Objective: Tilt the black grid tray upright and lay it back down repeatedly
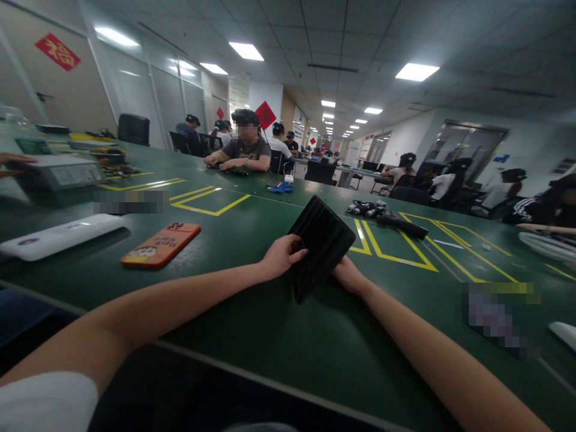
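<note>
A flat black case [321,243], like a wallet or tablet cover, stands tilted on edge on the green table [279,336]. My left hand [281,257] grips its left side, thumb wrapped over the front. My right hand [348,276] is at the lower right edge, mostly hidden behind the case, so its fingers do not show.
An orange phone [161,243] and a white device [58,236] lie to the left. A black tool [400,225] and small parts [369,209] sit beyond the case inside yellow floor-tape boxes. A seated person [243,150] works across the table; others sit at the right.
</note>
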{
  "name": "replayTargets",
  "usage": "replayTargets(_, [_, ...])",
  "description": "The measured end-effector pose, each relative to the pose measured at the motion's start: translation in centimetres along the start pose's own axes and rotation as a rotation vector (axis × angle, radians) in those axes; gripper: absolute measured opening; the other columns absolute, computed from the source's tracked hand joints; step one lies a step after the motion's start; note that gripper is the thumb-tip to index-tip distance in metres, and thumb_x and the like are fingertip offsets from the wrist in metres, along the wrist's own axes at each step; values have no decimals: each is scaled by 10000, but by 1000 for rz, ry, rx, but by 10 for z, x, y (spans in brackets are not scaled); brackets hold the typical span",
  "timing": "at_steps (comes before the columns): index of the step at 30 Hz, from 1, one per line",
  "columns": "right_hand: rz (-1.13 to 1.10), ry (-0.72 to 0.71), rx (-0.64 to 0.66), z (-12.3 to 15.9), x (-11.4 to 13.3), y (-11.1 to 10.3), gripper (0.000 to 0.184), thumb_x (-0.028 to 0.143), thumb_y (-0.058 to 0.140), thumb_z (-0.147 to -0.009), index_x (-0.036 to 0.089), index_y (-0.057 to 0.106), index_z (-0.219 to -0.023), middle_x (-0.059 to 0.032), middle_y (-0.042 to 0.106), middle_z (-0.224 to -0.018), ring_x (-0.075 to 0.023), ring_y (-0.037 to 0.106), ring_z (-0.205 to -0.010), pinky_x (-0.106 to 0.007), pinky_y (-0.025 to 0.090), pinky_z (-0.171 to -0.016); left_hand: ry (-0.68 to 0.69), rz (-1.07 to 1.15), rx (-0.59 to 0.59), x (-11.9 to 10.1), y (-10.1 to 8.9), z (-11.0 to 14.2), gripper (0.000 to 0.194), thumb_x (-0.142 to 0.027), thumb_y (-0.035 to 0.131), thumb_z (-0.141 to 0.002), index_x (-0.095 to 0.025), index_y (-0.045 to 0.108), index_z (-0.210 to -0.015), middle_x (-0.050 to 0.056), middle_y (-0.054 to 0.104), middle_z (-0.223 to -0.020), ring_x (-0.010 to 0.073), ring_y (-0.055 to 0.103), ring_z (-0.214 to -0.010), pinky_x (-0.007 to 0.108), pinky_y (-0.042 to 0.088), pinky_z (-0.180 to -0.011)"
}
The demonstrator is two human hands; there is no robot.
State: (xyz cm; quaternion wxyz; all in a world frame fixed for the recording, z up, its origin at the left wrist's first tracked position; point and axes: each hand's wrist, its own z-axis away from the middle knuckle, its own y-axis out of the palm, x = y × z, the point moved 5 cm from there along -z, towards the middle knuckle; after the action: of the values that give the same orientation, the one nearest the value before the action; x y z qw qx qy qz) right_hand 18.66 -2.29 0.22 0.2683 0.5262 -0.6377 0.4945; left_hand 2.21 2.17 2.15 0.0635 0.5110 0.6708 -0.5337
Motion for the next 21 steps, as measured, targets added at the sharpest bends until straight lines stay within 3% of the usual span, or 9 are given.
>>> replayTargets(5, [168,-145,32,1,7,0,553,538,632,-738,297,572,-1232,-14,486,-1391,-255,381,-1319,-467,225,-1137,40,-73,88,-2,4,1,390,-404,608,-757,-140,591,-1044,40,588,-846,144,524,-699,268,428,-615])
replayTargets(10, [242,-199,57,-3,12,7,516,537,552,-807,324,532,-1277,3,484,-1391,-231,358,-1335,-450,186,-1153,9,-57,95,9,3,-5,435,-454,649,-702,-154,605,-1013,50,594,-893,167,543,-767,285,446,-665])
replayTargets(13, [231,-193,61,-4,10,9,589,561,520,-818,286,471,-1336,-29,419,-1441,-241,328,-1352,-461,180,-1150,-227,105,-23,31,-6,-14,405,-482,629,-712,-141,604,-930,59,598,-856,176,553,-780,282,454,-664])
replayTargets(15, [228,-182,53,-3,8,7,643,569,526,-810,258,436,-1365,-54,370,-1471,-252,287,-1371,-464,164,-1151,-476,275,-133,51,-15,-18,283,-392,534,-809,-134,579,-916,62,590,-805,160,549,-723,269,457,-618])
replayTargets(17, [232,-165,59,-2,7,6,665,564,552,-795,251,431,-1369,-62,353,-1480,-263,257,-1382,-465,151,-1153,-641,386,-204,64,-23,-21,179,-240,440,-858,-140,544,-964,59,576,-777,134,533,-657,255,460,-582])
replayTargets(21, [246,-157,81,-2,5,5,626,546,555,-801,260,463,-1349,-53,397,-1455,-273,264,-1378,-467,165,-1152,-690,467,-209,67,-33,-26,216,-76,400,-837,-152,495,-1016,50,562,-742,107,546,-615,248,494,-610])
